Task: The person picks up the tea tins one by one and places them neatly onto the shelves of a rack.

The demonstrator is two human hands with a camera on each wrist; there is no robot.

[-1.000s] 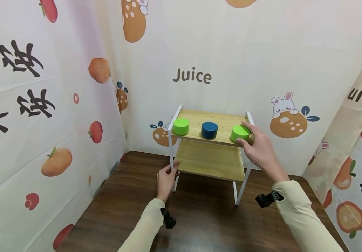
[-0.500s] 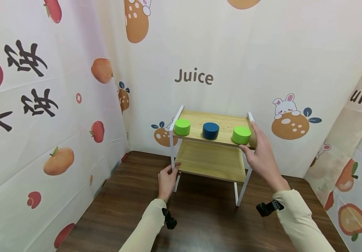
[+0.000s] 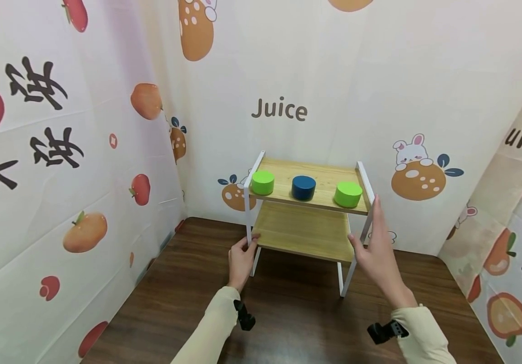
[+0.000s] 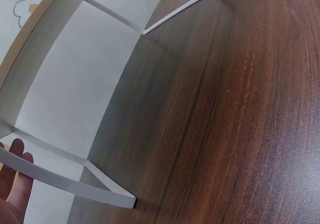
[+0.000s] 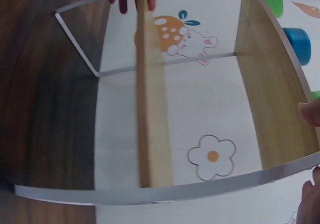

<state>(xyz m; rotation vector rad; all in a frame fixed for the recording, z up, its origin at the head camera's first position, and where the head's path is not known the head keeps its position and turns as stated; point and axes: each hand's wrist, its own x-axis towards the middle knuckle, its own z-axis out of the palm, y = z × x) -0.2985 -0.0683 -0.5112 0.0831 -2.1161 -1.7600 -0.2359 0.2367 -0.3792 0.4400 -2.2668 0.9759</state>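
A two-tier wooden shelf rack (image 3: 306, 230) with white metal legs stands upright on the dark table. My left hand (image 3: 241, 263) grips its left front leg (image 4: 65, 183) at the lower board, with fingers behind the metal. Beside the right front leg, my right hand (image 3: 381, 258) has its fingers straight up and its thumb apart. The leg passes between that thumb (image 5: 311, 113) and the fingers in the right wrist view; I cannot tell whether they touch it. On the top board sit a green round block (image 3: 263, 183), a blue round block (image 3: 303, 188) and another green round block (image 3: 348, 194).
The dark wooden table (image 3: 288, 328) extends in front of the rack. Printed fabric walls (image 3: 333, 101) with fruit and rabbit pictures rise behind it and on both sides. The rack's lower board (image 3: 303, 227) carries nothing visible.
My right hand has let go of the right green block and moved down along the right front leg. The left hand keeps its grip. The blocks stay in place.
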